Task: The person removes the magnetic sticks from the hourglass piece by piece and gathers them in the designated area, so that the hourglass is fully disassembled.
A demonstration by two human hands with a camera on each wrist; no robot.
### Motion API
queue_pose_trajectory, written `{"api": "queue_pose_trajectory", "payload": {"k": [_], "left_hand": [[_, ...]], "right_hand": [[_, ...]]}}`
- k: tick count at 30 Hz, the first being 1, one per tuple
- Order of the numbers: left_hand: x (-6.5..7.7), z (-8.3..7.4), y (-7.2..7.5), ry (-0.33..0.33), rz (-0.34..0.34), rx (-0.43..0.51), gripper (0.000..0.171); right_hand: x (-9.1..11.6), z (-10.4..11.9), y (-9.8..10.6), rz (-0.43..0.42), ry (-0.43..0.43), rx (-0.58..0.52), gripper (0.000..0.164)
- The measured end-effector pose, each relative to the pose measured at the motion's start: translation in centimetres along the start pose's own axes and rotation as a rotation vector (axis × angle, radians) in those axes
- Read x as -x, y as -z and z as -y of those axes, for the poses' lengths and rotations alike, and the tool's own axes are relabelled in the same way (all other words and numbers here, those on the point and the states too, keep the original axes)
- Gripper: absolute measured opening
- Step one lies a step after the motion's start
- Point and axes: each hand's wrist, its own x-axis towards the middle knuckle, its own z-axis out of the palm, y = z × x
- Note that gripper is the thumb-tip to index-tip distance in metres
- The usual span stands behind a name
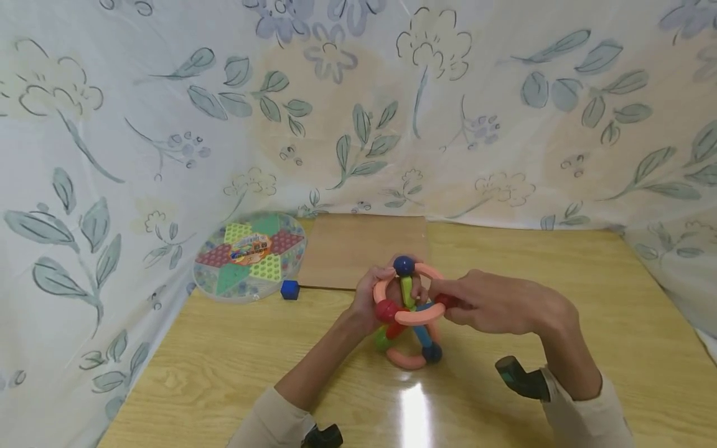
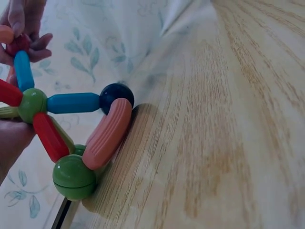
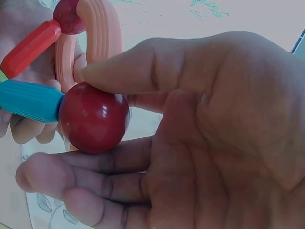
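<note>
pinching a glossy ball, right hand faces left hand gripping ridged-rod frame

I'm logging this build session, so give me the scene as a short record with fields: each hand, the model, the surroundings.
Left hand: holds ball-and-rod model
Right hand: grips a red ball on it
Model colours: red, green, blue, coral
Also on wooden table: blue cube, round star-patterned game board, brown rectangular board
</note>
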Motion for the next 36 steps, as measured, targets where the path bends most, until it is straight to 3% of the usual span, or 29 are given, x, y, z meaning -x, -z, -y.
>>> {"api": "queue_pose_trajectory", "payload": {"k": [10, 19, 36], "left_hand": [[-0.07, 0.00, -0.16, 0.018, -0.013, 0.025, 0.039], [-0.12, -0.13, -0.52, 0.015, -0.026, -0.006, 0.043], [-0.07, 0.24, -0.55, 0.033, -0.063, 0.001, 0.042]], "right_hand": [[0.19, -0.13, 0.48, 0.010, 0.013, -0.032, 0.007], [0.42, -0.32, 0.88, 0.015, -0.067, -0.056, 0.013], [1.00, -0.93, 0.90, -0.001, -0.012, -0.043, 0.013]]}}
